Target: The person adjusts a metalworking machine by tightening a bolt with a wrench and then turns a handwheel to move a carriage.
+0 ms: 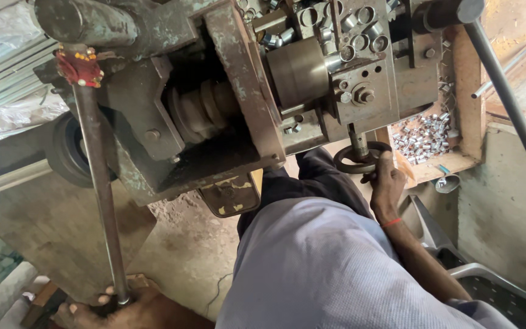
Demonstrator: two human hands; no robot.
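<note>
left hand (126,307): bottom edge, about 7 o'clock. Fingers curled shut around the lower end of the long lever rod (100,183); the low grip likely gives the most leverage.
long lever rod: dull grey-brown steel, worn, runs up toward 11 o'clock to the machine body. Red cloth tie (79,67) with small beads is wrapped at its top joint.
right hand (386,183): about 3 o'clock of centre, arm stretched out past the knee. Fingers hooked closed on the rim of the small handwheel (360,158). Red thread band on the wrist.
small handwheel: dark round iron ring on a short vertical shaft, hangs under the slide block, within easy reach from the seat.
lap (336,268): grey cloth, fills 5 o'clock.
machine body (214,91): old lathe-like casting, green paint flaking, rust, oily. Brass-coloured chuck drum (296,72) at 12 o'clock.
metal rings (348,24): short shiny tube pieces heaped on top, 1 o'clock.
wooden tray (452,164): 2 o'clock, catches small cut silver pieces (424,134) below the tool.
second handle bar (506,91): far right, slants down, untouched.
</note>
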